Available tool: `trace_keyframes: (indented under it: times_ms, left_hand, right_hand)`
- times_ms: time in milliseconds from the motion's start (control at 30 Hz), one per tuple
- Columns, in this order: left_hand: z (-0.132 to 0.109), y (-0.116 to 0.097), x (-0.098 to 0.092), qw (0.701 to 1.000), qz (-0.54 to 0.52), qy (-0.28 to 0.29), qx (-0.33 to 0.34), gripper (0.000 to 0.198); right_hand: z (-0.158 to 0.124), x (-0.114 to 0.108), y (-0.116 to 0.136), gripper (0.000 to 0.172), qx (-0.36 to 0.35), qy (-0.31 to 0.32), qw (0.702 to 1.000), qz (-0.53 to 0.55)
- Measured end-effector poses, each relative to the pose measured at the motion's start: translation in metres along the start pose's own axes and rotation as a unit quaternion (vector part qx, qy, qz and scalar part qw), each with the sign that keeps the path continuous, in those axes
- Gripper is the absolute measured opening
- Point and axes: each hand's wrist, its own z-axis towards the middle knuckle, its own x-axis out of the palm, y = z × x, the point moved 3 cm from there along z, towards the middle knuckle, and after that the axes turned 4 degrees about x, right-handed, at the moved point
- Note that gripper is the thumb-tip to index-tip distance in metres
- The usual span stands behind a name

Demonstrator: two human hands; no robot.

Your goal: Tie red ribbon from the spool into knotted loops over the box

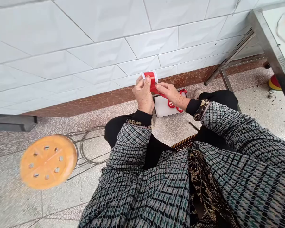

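My left hand (143,95) is closed around a white spool wound with red ribbon (150,75), its thumb pressed on the ribbon. Close on its right, my right hand (172,94) has its fingers on the loose red ribbon (154,88) that hangs from the spool; its fingertips are partly hidden. Below my hands, a white tray (161,106) with a dark rim lies on the floor. Red ring-shaped pieces with white middles (171,104) lie in it, partly covered by my right wrist.
An orange round stool (48,161) with thin metal legs lies tipped over at the left. At the right stands a metal-framed table (270,38). White wall tiles (123,22) run along the front. A red and yellow object (274,83) is on the floor under the table.
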Motion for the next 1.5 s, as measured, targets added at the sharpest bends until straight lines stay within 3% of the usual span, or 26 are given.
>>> trace_keyframes:
  times_ms: [100,200,367,433,567,633,867,1033,1267,1367,1500]
  left_hand:
    - [-0.002,-0.009,0.0,0.999,0.04,0.0,0.017,0.032]
    - [-0.002,-0.019,-0.001,0.999,0.037,0.017,-0.003,0.027]
    - [0.0,-0.029,-0.003,0.997,0.051,0.052,-0.038,0.022]
    - [0.002,-0.026,-0.004,0.998,0.041,0.022,-0.048,0.022]
    - [0.008,-0.013,-0.01,0.994,0.018,-0.089,-0.058,0.024]
    - [0.012,-0.008,-0.016,0.993,0.041,-0.105,-0.044,0.027]
    - [0.024,0.005,-0.042,0.966,0.175,-0.152,0.113,0.024]
    - [0.025,0.01,-0.046,0.962,0.2,-0.091,0.16,0.034]
    - [0.013,0.0,-0.03,0.95,0.197,0.049,0.236,0.044]
    - [0.01,-0.002,-0.024,0.927,0.222,0.123,0.277,0.046]
    - [0.011,0.002,-0.022,0.914,0.25,0.146,0.284,0.048]
  right_hand:
    - [0.0,0.007,0.002,0.026,0.031,-0.002,0.995,0.099]
    - [-0.001,0.016,0.003,0.029,0.083,0.042,0.98,0.176]
    - [-0.002,0.018,-0.001,0.03,0.134,0.09,0.96,0.229]
    - [-0.001,0.016,-0.004,0.03,0.133,0.09,0.957,0.243]
    - [0.0,0.016,-0.008,0.028,0.119,0.079,0.96,0.242]
    - [-0.001,0.017,-0.008,0.026,0.117,0.094,0.963,0.223]
    - [-0.015,0.014,0.006,0.027,0.077,0.187,0.963,0.179]
    - [-0.019,0.007,0.023,0.03,0.048,0.199,0.953,0.224]
    - [-0.018,-0.015,0.051,0.027,0.05,0.139,0.94,0.306]
    - [-0.017,-0.022,0.052,0.025,0.051,0.13,0.936,0.323]
    - [-0.016,-0.026,0.048,0.022,0.076,0.111,0.933,0.334]
